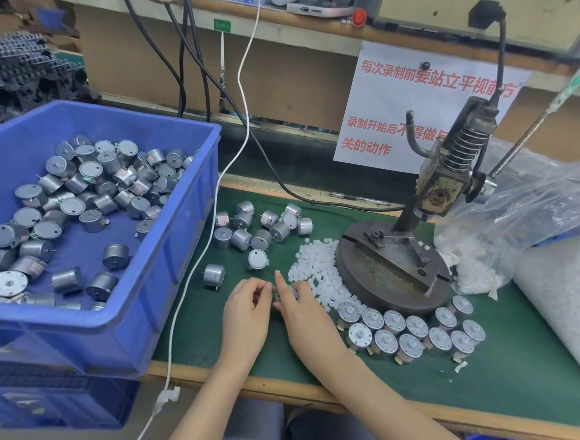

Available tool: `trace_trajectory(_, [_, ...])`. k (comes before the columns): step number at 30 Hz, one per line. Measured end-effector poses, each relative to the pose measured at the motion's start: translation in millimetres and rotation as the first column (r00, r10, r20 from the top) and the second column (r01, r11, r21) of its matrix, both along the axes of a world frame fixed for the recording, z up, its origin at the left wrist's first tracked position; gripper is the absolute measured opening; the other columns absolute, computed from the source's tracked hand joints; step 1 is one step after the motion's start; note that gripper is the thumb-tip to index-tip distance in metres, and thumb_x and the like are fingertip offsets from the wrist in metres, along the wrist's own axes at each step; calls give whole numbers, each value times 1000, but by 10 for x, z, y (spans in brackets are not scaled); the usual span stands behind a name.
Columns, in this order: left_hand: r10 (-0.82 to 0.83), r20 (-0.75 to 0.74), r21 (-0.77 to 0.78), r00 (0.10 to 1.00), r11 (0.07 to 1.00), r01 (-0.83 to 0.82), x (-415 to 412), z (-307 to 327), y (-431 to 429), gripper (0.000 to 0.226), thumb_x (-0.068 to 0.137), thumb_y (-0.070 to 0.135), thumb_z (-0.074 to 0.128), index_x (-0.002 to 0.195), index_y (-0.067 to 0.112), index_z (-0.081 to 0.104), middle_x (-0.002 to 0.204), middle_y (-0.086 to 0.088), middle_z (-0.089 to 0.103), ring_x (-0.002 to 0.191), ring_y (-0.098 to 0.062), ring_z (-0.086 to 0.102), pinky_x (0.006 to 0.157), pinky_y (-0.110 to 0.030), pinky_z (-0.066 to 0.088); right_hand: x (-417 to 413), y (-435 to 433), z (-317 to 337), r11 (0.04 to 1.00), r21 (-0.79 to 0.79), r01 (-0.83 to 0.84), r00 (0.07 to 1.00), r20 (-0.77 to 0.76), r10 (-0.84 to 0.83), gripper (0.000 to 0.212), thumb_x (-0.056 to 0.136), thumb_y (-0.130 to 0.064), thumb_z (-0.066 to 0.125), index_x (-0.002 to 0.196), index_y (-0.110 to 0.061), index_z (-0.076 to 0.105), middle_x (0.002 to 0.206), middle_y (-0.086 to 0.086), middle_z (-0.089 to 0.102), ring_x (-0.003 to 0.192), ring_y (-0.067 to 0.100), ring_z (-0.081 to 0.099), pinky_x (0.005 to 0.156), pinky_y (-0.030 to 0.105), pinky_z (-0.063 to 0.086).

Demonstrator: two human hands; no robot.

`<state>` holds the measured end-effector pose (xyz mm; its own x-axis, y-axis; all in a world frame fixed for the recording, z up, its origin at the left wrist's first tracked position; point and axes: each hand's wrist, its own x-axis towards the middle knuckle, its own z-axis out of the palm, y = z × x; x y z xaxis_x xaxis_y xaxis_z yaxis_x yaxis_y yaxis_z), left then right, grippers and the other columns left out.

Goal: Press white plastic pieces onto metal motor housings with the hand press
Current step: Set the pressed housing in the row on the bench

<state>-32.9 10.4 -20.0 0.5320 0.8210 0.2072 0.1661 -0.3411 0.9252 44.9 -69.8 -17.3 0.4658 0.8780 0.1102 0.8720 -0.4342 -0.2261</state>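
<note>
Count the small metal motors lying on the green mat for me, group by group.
Loose motors left of the white pieces: 13
Motors standing in rows in front of the hand press: 12
Held motor, gripped by the right hand: 1
Total: 26

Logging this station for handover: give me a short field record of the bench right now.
hands: left hand and right hand together hold one motor housing
press: hand press, untouched
white pieces: loose pile beside press base
loose motors: on green mat; more in blue bin
rowed motors: upright in front of press
</note>
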Motion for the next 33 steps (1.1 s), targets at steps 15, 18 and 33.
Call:
trace_trajectory(15, [5, -39, 16, 999, 1000, -4, -11, 11, -6, 17, 91, 7, 52, 76, 9, 60, 80, -7, 59, 72, -13, 53, 63, -17, 34, -79, 39, 120, 993, -34, 117, 992, 54, -115, 53, 99, -31, 41, 146, -13, 26, 119, 13, 44, 96, 28, 55, 72, 32, 43])
trace_trajectory(18, [-6, -27, 21, 1000, 1000, 7, -9, 14, -11, 16, 89, 3, 54, 76, 7, 62, 81, -6, 61, 76, -17, 55, 67, -20, 36, -181, -45, 265, 986, 118, 114, 963, 232, -139, 43, 54, -31, 89, 83, -7, 70, 66, 5, 61, 54, 20, 60, 44, 22, 44])
trace_trajectory(33, [-26, -35, -31, 999, 999, 25, -6, 10, -15, 22, 88, 7, 55, 69, 18, 58, 81, -6, 60, 72, -17, 55, 65, -17, 38, 142, -212, 629, 981, -141, 137, 926, -334, -177, 34, 82, -34, 64, 108, -12, 61, 98, 1, 65, 92, 15, 59, 75, 27, 44])
